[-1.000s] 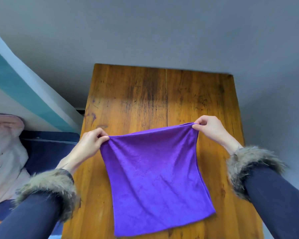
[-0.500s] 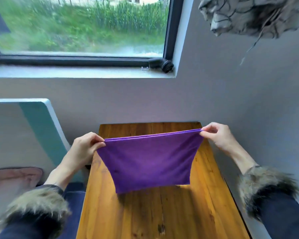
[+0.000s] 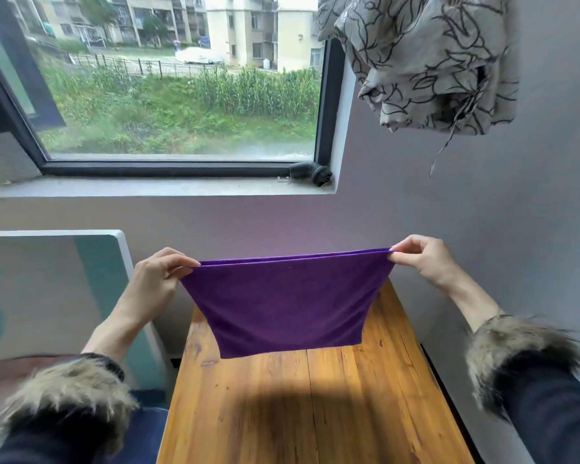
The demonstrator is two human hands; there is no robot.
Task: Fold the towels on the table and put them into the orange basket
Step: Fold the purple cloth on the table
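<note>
Two hands held one purple towel (image 3: 287, 303) up in the air above the wooden table (image 3: 302, 406). The left hand (image 3: 156, 279) pinched the top left corner with its fingers and thumb pressed together on the cloth. The right hand (image 3: 422, 262) pinched the top right corner the same way. The towel looked folded in half, because two edges ran side by side along the top. Its bottom edge hung free, maybe just clear of the table. A window (image 3: 181, 82) was behind, and a patterned curtain (image 3: 426, 58) hung at the top right.
</note>
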